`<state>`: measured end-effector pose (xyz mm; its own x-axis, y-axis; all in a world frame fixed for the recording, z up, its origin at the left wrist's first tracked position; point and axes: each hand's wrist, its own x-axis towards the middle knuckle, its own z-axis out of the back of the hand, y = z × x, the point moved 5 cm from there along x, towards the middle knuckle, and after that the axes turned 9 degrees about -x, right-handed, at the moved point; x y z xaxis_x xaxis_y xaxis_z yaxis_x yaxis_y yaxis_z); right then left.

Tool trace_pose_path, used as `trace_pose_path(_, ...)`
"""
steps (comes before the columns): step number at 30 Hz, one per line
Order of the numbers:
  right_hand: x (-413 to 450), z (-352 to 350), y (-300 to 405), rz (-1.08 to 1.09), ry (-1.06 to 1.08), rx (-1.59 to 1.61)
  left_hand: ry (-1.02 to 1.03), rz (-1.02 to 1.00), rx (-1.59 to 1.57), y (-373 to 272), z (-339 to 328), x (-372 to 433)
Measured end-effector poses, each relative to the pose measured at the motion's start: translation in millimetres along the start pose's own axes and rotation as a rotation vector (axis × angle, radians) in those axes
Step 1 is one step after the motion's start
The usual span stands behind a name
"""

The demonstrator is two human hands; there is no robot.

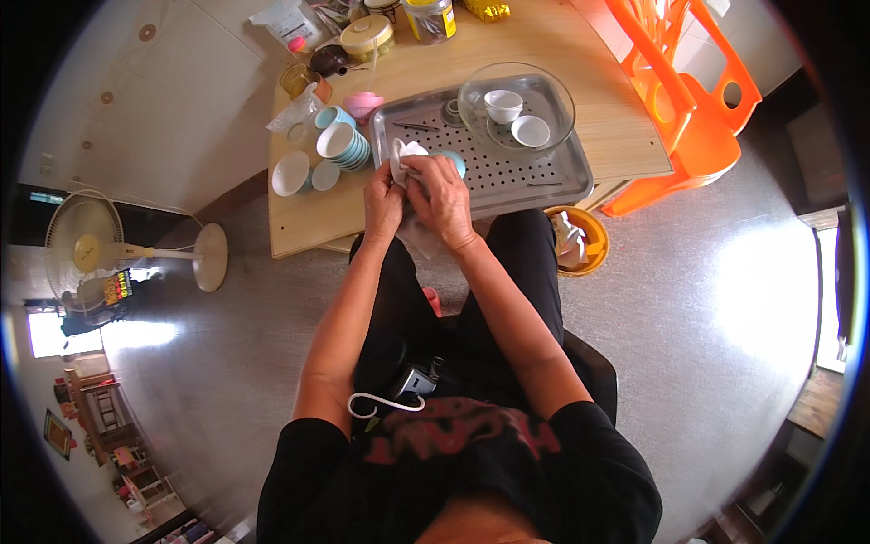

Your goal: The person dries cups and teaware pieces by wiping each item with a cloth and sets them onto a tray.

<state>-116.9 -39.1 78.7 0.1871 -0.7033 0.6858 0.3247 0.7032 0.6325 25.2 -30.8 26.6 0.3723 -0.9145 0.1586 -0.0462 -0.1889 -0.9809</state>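
Note:
My left hand (384, 204) and my right hand (445, 200) meet over the near left part of a perforated metal tray (486, 197). Both are closed around a crumpled white cloth or tissue (402, 155); whether anything is inside it is hidden. Just beyond my right hand, a light blue cup or lid (450, 162) shows partly on the tray. A glass bowl (567, 112) at the tray's far right holds white cups (530, 131). Left of the tray stand a stack of light blue cups (348, 146) and a larger white-lined bowl (291, 174).
Tweezers-like metal tools (418, 126) lie on the tray. Jars (429, 20), a dark teapot (329, 61) and a pink item (363, 103) stand on the wooden table (612, 129). A yellow bin (598, 241) is by my right knee; orange chairs (707, 146) stand right, a fan (85, 251) left.

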Motion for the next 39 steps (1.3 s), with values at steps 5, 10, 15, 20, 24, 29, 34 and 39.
trace_pose_path(5, -3, -4, -24, -0.276, -0.08, -0.031, 0.063, -0.117, 0.383, 1, -9, -11)
trace_pose_path(10, 0, -5, -27, -0.341, -0.101, -0.037, 0.091, -0.192, 0.378, 3, -6, -14)
trace_pose_path(15, -1, -13, -7, -0.162, 0.052, -0.031, -0.09, -0.087, 0.307, 0, 5, -8)
trace_pose_path(20, -6, -19, -33, -0.285, 0.024, -0.019, -0.086, 0.067, -0.223, 2, 5, -3)
trace_pose_path(24, -6, -14, -37, -0.438, -0.019, 0.047, 0.011, 0.114, -0.191, 0, 5, -9)
trace_pose_path(29, 2, -2, -21, -0.256, -0.089, 0.017, 0.113, -0.13, 0.204, 3, -5, -12)
trace_pose_path(34, -1, -5, -5, -0.044, 0.017, -0.048, 0.035, -0.242, 0.471, -3, -6, -15)
trace_pose_path(39, 0, -2, -13, -0.259, -0.067, 0.029, 0.111, -0.316, 0.507, -11, -11, -19)
